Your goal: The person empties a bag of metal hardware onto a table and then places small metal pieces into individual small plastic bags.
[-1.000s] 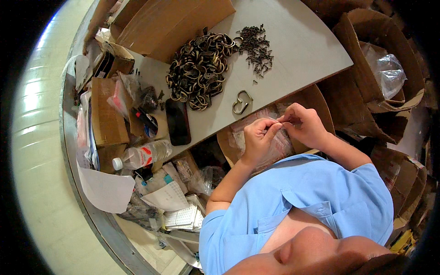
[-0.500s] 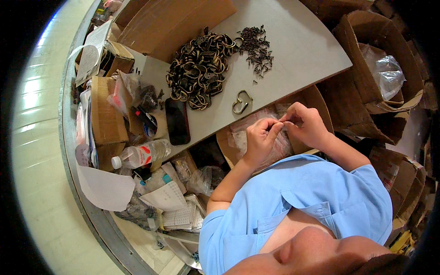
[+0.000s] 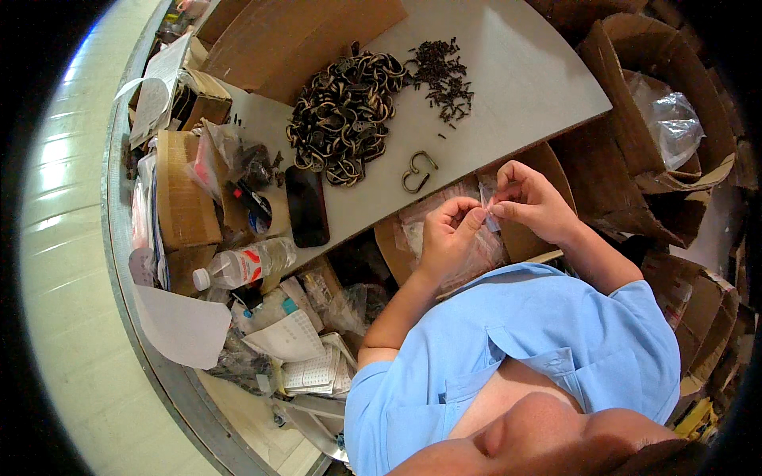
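Observation:
Between my two hands is a small clear plastic bag (image 3: pixel 490 220), pinched at its upper part. My left hand (image 3: pixel 449 234) grips its left side with thumb and forefinger. On the other side, my right hand (image 3: pixel 530 200) pinches it between thumb and fingers. Both hands hover over an open cardboard box (image 3: pixel 560 176) with clear plastic bags (image 3: pixel 464 258) inside. Just beyond, on the grey table (image 3: pixel 528 71), lies a bronze-coloured metal piece (image 3: pixel 416 172) with a curved, heart-like outline. Farther back are a heap of bronze-coloured metal hardware (image 3: pixel 341 119) and a scatter of small dark screws (image 3: pixel 444 79).
A dark phone (image 3: pixel 307 208) lies at the table's left edge, near a clear water bottle (image 3: pixel 246 264). Cardboard boxes (image 3: pixel 189 190) and papers (image 3: pixel 290 339) crowd the left side. At right stands a tall open carton (image 3: pixel 627 55) with plastic inside.
The small plastic bag now shows more plainly between my hands. My right-hand fingers have spread and lifted slightly, while my left hand has shifted a little to the left.

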### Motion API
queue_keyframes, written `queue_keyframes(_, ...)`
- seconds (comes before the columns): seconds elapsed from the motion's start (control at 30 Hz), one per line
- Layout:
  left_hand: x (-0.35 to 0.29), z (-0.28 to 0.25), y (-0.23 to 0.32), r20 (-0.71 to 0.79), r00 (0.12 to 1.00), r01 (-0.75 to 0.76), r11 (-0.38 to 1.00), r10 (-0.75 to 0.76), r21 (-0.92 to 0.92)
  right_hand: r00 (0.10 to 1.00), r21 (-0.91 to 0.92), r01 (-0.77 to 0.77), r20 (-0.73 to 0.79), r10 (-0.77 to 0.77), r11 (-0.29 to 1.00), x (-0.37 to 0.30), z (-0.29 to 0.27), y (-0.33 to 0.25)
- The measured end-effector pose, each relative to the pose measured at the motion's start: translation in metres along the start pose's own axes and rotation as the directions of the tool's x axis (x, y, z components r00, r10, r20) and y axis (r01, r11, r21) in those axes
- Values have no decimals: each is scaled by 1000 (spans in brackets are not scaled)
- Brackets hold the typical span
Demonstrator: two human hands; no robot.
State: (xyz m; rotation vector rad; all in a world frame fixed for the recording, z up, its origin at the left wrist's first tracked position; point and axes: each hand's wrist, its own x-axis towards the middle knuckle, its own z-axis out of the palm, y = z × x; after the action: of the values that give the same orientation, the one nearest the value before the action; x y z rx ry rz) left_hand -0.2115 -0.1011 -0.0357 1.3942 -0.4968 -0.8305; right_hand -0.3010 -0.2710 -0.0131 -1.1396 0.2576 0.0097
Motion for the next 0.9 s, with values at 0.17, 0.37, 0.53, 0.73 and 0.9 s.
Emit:
queue_keyframes(0.17,0,0,1,5,1000,11,999,-10,-46,999,0,34,-2,-34,999,0,1,0)
queue_keyframes(0.37,-1,5,6,-21,1000,-4,1000,4,13,997,-96,69,-38,-73,993,-2,3,0)
queue_keyframes(0.53,6,13,7,-59,997,-43,979,56,198,918,-673,254,-58,-393,694,-6,15,3)
queue_keyframes(0.73,10,15,16,-67,986,-107,882,155,459,829,-859,285,-3,-559,426,-1,13,9)
queue_keyframes(0.9,16,15,10,-37,955,-239,836,295,494,831,-847,321,38,-554,424,-2,12,10)
